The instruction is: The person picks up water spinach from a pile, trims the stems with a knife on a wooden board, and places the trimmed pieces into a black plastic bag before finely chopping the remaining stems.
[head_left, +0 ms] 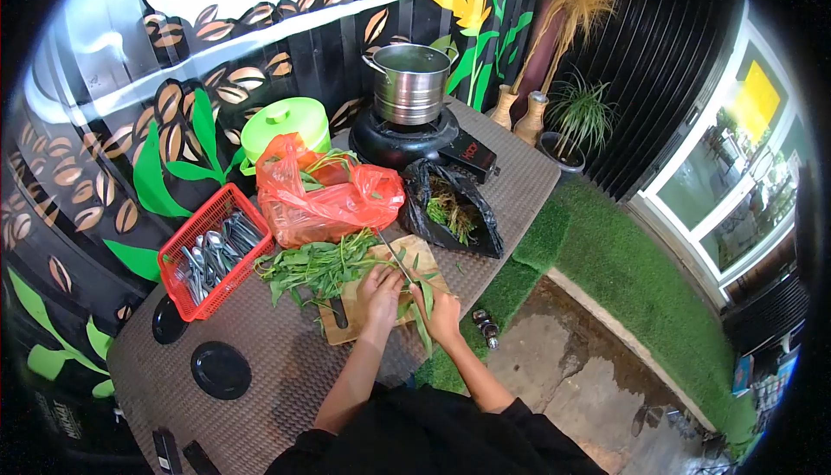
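Note:
My right hand point(442, 314) is closed round the handle of a knife point(396, 256), whose blade points away over a wooden cutting board point(338, 334). Beside it, my left hand point(381, 291) presses leafy green stems against the board, its fingers bent together. A pile of green leafy vegetables point(313, 269) lies across the board's left side and onto the table. Some long leaves also hang by my right hand. Just beyond the pile sits a red plastic bag point(320, 202) with more greens inside.
A steel pot point(410, 86) stands on a black portable stove point(404, 138). Nearby are a black plastic bag point(481, 212) with stems, a green lidded container point(281, 131), a red basket point(202, 305) of cutlery and black plates point(221, 369). The table edge point(530, 234) is at the right.

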Demonstrator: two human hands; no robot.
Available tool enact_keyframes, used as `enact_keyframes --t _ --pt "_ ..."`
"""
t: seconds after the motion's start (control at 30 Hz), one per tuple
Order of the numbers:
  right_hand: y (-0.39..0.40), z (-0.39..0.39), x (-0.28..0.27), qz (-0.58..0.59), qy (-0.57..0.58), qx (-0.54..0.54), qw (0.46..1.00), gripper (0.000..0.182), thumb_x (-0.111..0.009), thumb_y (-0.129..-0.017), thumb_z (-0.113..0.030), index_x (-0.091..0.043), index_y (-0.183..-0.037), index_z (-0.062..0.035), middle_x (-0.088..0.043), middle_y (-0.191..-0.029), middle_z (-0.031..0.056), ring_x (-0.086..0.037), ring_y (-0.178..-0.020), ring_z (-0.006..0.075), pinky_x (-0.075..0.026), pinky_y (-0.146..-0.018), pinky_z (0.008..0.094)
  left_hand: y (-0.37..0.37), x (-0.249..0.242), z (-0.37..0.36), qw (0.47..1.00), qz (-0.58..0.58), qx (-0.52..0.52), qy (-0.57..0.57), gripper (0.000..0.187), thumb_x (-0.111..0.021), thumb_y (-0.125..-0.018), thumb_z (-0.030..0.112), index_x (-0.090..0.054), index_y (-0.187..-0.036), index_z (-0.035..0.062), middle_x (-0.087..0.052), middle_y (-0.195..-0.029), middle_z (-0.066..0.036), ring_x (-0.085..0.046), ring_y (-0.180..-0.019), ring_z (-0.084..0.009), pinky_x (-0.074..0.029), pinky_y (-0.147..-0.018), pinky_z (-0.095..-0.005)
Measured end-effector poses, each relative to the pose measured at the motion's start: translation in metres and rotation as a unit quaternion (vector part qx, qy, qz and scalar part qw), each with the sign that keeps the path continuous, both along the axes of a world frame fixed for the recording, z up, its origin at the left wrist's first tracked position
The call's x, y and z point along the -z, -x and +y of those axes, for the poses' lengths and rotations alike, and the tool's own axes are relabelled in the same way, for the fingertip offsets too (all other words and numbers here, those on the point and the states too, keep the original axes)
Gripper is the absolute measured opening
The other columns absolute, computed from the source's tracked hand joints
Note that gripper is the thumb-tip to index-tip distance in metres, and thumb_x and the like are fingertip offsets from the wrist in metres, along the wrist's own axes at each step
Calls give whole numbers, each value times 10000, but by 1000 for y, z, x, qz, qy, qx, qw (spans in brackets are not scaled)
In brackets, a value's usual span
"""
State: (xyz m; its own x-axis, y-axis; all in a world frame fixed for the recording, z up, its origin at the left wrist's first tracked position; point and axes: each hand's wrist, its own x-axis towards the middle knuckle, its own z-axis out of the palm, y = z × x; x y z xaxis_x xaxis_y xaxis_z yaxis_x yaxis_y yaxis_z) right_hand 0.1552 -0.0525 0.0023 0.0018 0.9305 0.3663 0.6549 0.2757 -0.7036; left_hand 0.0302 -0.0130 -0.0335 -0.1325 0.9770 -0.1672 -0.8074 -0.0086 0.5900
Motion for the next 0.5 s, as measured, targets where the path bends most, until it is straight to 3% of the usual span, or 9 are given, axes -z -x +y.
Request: enact_keyframes --t 0.03,0.07,0.13,0.17,0.2,0.27,0.3,0.43,0.5 --pt "3 2 5 -19 -7 15 1000 331 -539 -909 -346 -611 -1184 -176 -585 -615 179 -604 -559 311 -459 -545 377 3 -5 -2 999 22 -17 -20 426 -572 -829 -63 -437 -1232 -33 -552 -996 -82 -565 -958 -169 -486 -841 -275" --pt "4 8 8 -18 -7 14 1000 331 -539 -909 -346 -611 -1184 -176 -585 -615 179 -604 -559 311 -459 -545 377 6 -10 -5 999 23 -18 -20 426 -572 -829 -63 -437 -1232 -33 -552 -996 -82 -565 -958 -169 -486 -841 -275" --pt "2 28 21 84 114 10 990 297 -537 -912 -347 -655 -1078 -131 -619 -655 146 -605 -557 278 -459 -543 372 12 -30 -14 986 150 -51 -52 370 -583 -829 -53 -499 -1189 -29 -573 -1001 -66 -564 -911 -134 -478 -798 -251" --pt "-3 42 37 225 198 -81 951 330 -534 -920 -365 -644 -914 -54 -554 -574 64 -532 -486 167 -420 -491 313 18 -28 -13 986 145 -28 -79 365 -583 -834 -46 -505 -1190 -27 -580 -1035 -64 -565 -899 -123 -475 -787 -245" --pt "-2 45 29 225 199 -82 950 330 -534 -920 -365 -644 -914 -54 -554 -574 64 -532 -486 167 -420 -491 313 22 -30 -13 986 145 -29 -78 365 -583 -834 -46 -505 -1190 -27 -580 -1035 -64 -565 -899 -123 -475 -787 -245" --pt "-2 47 5 367 432 -153 809 364 -525 -926 -373 -598 -797 -40 -484 -546 9 -459 -477 102 -372 -453 272 26 -36 -12 979 183 -16 -89 421 -589 -844 -23 -469 -1248 -33 -582 -1033 -91 -593 -879 -142 -498 -775 -245" --pt "-6 50 8 351 452 -191 798 379 -534 -914 -399 -609 -806 -44 -500 -566 6 -479 -487 113 -364 -438 263 27 -37 -11 979 182 -16 -89 421 -589 -844 -23 -469 -1248 -33 -582 -1033 -91 -593 -879 -142 -498 -775 -245" --pt "-14 51 21 241 393 -186 867 393 -542 -900 -412 -609 -835 -31 -527 -580 39 -510 -484 129 -379 -438 283 33 -42 -10 974 211 -23 -78 395 -587 -851 -17 -487 -1233 -18 -588 -1024 -81 -596 -873 -137 -532 -722 -257" --pt "-26 49 15 92 363 -94 922 401 -518 -921 -401 -633 -849 -23 -507 -537 17 -453 -430 109 -349 -419 267 32 -42 -9 973 216 -15 -76 389 -585 -852 -18 -493 -1230 -9 -587 -1017 -72 -592 -868 -131 -541 -710 -260"
